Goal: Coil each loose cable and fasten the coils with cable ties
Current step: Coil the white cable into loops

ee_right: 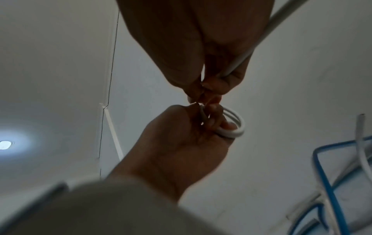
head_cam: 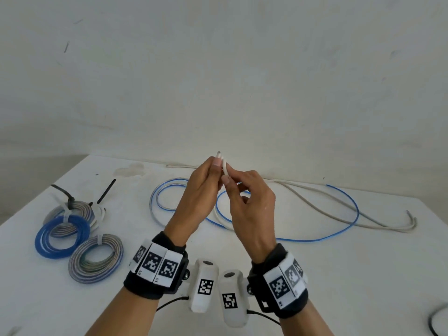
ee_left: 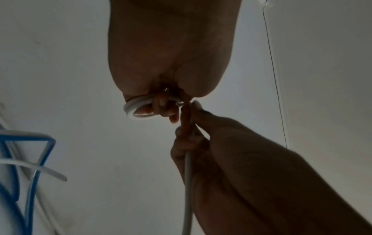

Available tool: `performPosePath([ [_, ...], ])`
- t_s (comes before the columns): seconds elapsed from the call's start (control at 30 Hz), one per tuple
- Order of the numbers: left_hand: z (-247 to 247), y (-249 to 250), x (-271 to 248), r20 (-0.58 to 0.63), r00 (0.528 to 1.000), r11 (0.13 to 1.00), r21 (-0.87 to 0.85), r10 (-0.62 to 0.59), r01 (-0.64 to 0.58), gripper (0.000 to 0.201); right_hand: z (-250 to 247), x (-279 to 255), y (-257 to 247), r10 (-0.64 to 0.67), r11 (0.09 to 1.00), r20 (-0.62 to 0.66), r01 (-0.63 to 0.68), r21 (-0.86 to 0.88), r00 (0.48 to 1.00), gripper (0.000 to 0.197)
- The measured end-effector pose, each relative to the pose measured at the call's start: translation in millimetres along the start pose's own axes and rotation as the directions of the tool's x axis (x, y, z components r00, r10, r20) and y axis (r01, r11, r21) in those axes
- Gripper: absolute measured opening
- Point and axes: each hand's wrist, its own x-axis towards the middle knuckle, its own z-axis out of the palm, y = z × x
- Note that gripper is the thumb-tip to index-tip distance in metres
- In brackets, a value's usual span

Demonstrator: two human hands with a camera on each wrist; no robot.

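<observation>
On the left part of the white table (head_cam: 315,275) lie four finished coils, fastened with ties: a grey coil (head_cam: 72,210), a blue coil (head_cam: 61,236) overlapping it, a white coil (head_cam: 99,213) largely hidden behind those two, and a second grey coil (head_cam: 95,258) nearer the person. Raised over the middle, the left hand (head_cam: 201,192) pinches a white cable (head_cam: 224,166) between thumb and fingertips; the small loops wound round its fingers show only from the wrist views (ee_left: 138,109). Touching it, the right hand (head_cam: 249,207) curls its fingers round the same cable, whose run down to the table is hidden behind both hands. Beyond them and to the right sprawl a loose blue cable (head_cam: 349,202) and a loose grey cable (head_cam: 339,209).
</observation>
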Motion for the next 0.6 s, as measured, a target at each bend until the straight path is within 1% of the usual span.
performPosePath([
  [0.03, 1, 0, 0, -0.017, 1.0, 1.0, -0.017, 0.007, -0.007, 0.041, 1, 0, 0, -0.015, 1.0, 0.001, 0.015, -0.006, 1.0, 0.022],
  [0.07, 2, 0, 1, -0.04, 0.999, 0.999, -0.039, 0.003, -0.005, 0.041, 2, -1, 1, -0.047, 0.998, 0.03, 0.048, -0.05, 0.998, 0.026],
  [0.13, -2, 1, 4, -0.066, 0.997, 0.988, -0.149, -0.038, 0.028, 0.042, 3, -2, 1, -0.094, 0.983, 0.188, 0.121, -0.139, 0.978, 0.041],
  [0.17, -4, 3, 6, -0.056, 0.997, 0.972, -0.229, -0.06, 0.045, 0.043, 3, -3, 0, -0.094, 0.977, 0.267, 0.141, -0.161, 0.959, 0.048],
  [0.2, -8, 6, 7, -0.045, 0.996, 0.951, -0.302, -0.08, 0.063, 0.044, 4, -4, 0, -0.09, 0.974, 0.314, 0.149, -0.171, 0.945, 0.052],
  [0.23, -11, 8, 8, -0.03, 0.995, 0.925, -0.371, -0.1, 0.082, 0.045, 4, -4, 1, -0.089, 0.974, 0.327, 0.151, -0.17, 0.941, 0.051],
  [0.27, -15, 11, 9, -0.015, 0.993, 0.895, -0.436, -0.116, 0.098, 0.045, 3, -3, 2, -0.093, 0.975, 0.309, 0.149, -0.163, 0.946, 0.046],
  [0.37, -20, 17, 10, 0.008, 0.987, 0.786, -0.604, -0.162, 0.134, 0.039, 1, -2, 0, -0.134, 0.976, 0.181, 0.162, -0.147, 0.974, 0.024],
  [0.43, -21, 21, 10, -0.006, 0.984, 0.727, -0.675, -0.179, 0.128, 0.038, 0, -1, -2, -0.141, 0.981, 0.14, 0.157, -0.115, 0.98, 0.01],
  [0.47, -20, 22, 9, 0.001, 0.983, 0.685, -0.717, -0.186, 0.131, 0.039, 0, -1, -3, -0.132, 0.984, 0.144, 0.147, -0.102, 0.981, 0.01],
  [0.53, -23, 25, 9, 0.024, 0.982, 0.583, -0.802, -0.185, 0.13, 0.04, -3, 2, 0, -0.089, 0.989, 0.192, 0.11, -0.103, 0.977, 0.023],
  [0.57, -25, 26, 9, 0.026, 0.984, 0.552, -0.825, -0.177, 0.121, 0.04, -5, 3, 1, -0.06, 0.99, 0.23, 0.087, -0.111, 0.971, 0.028],
  [0.6, -29, 27, 10, 0.028, 0.985, 0.539, -0.834, -0.169, 0.116, 0.04, -8, 6, 3, -0.034, 0.989, 0.269, 0.071, -0.13, 0.963, 0.032],
])
